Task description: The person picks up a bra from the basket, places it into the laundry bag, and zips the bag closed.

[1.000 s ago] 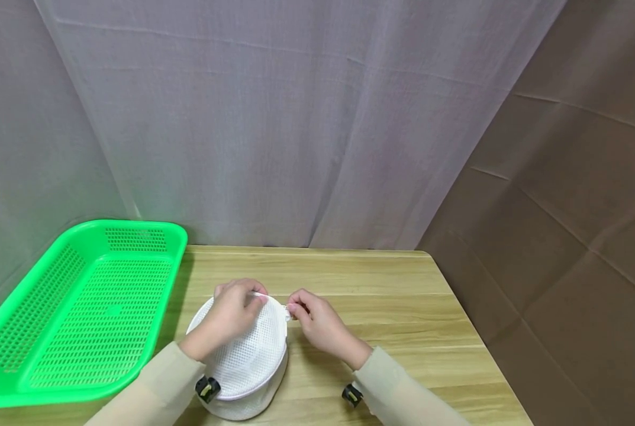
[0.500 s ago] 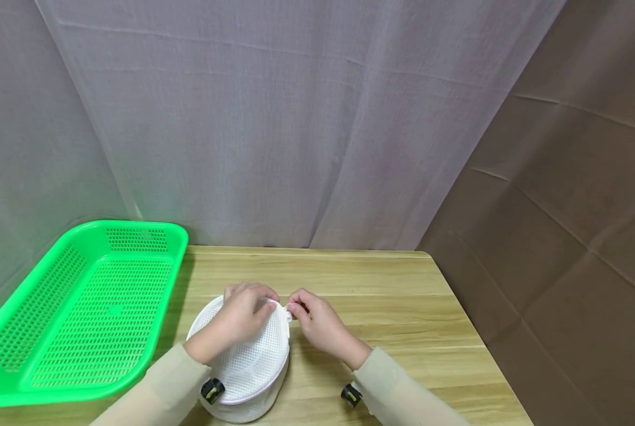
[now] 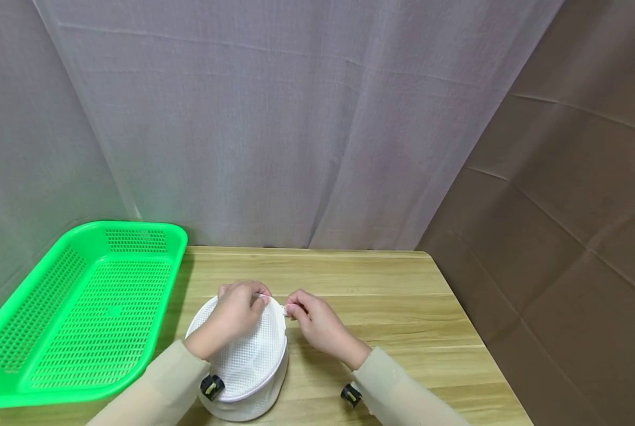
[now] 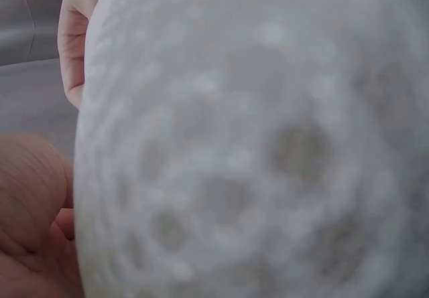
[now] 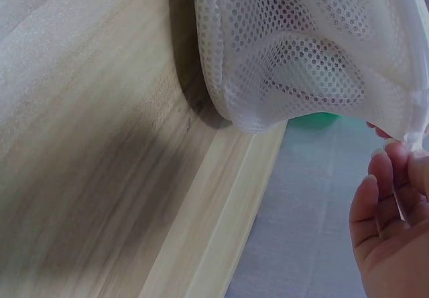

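A round white mesh laundry bag [image 3: 248,361] stands on the wooden table, its flat top facing up and tilted. My left hand [image 3: 235,313] reaches across that top and pinches the far rim between thumb and fingers. At the rim's right side, my right hand [image 3: 317,322] pinches a small white tab [image 3: 284,310]. Seen from the right wrist, the bag's mesh wall [image 5: 295,63] sags in folds above the table, with the right fingers [image 5: 385,201] at its edge. Blurred mesh [image 4: 234,144] fills most of the left wrist view and hides the left fingertips.
A large green plastic basket [image 3: 179,248] with slotted walls stands at the left of the wooden table [image 3: 381,296]. Grey curtain [image 3: 274,148] hangs behind the table's far edge. Brown cloth [image 3: 562,207] borders the right side.
The left hand and the bag's top shifted slightly right, then back left. My right hand stays nearly in place, pinching the tab throughout.
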### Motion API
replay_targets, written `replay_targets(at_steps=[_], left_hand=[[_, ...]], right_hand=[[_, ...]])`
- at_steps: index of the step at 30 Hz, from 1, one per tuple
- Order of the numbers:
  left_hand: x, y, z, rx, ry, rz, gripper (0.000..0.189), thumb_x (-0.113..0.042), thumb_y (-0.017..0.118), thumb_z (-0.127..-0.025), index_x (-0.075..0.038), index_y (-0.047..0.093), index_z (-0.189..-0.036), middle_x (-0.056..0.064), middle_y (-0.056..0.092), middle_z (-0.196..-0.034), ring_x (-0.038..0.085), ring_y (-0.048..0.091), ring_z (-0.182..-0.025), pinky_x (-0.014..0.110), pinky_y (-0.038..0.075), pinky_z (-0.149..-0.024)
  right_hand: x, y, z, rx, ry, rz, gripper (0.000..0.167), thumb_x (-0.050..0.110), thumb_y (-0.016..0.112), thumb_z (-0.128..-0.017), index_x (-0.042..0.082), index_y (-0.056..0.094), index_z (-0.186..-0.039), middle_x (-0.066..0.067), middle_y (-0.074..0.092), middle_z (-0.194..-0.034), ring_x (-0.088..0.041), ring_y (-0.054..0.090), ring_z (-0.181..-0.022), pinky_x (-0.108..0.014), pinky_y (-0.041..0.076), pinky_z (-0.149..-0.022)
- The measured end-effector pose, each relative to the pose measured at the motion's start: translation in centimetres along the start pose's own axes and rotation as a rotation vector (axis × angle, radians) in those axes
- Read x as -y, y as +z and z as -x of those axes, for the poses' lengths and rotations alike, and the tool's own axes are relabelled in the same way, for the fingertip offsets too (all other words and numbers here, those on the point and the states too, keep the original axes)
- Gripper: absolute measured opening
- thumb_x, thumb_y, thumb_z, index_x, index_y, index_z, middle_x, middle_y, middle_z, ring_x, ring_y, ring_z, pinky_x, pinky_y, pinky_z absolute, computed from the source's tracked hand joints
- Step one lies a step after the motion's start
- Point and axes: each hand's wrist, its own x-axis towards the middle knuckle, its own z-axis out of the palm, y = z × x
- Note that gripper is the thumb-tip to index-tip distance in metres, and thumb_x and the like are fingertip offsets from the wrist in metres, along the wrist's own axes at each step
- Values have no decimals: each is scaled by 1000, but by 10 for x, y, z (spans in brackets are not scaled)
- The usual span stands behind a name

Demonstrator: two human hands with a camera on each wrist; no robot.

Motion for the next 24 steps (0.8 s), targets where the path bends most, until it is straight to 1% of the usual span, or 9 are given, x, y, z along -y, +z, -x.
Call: replay_targets(at_steps=[4,9,12,15,19,24], left_hand=[[-1,-1,0,0,-2,10,6,-10,67,-88,-15,68,-85,-4,68,-88,23,60,-92,48,30,-90],[-1,-2,0,25,30,40,7,-9,67,-88,-15,68,-87,-4,69,-92,23,60,-94,48,29,-90],[-2,-3,1,47,53,59,6,-8,67,-88,-14,68,-88,-3,69,-94,24,60,-96,47,29,-90],[-2,-3,2,60,64,69,6,-8,67,-88,-13,68,-89,-3,69,-95,23,60,-95,47,29,-90],[-2,-4,3,55,55,64,8,-7,66,-89,-15,68,-88,-3,69,-93,23,60,-95,47,30,-89],[-1,-5,3,24,17,60,7,-8,65,-90,-15,67,-89,-3,68,-92,23,61,-95,47,29,-91]], right_hand=[[0,1,-1,-2,0,-3,9,13,54,-99,17,59,-93,-7,63,-83,-14,59,-76,-26,50,-69],[0,1,-1,-10,15,-11,8,14,55,-99,16,59,-93,-8,63,-84,-11,58,-76,-26,50,-70],[0,1,-1,-18,12,-9,7,14,55,-99,16,59,-93,-7,63,-84,-8,56,-76,-26,50,-69],[0,1,-2,-29,-10,0,7,14,55,-99,15,59,-93,-1,61,-82,-7,56,-76,-26,50,-69],[0,2,-2,-34,-10,-20,9,17,53,-100,15,59,-95,3,60,-81,-13,59,-76,-26,50,-69],[-1,4,-1,-15,40,-107,12,25,53,-101,16,61,-101,-5,64,-86,-22,62,-79,-28,51,-70]])
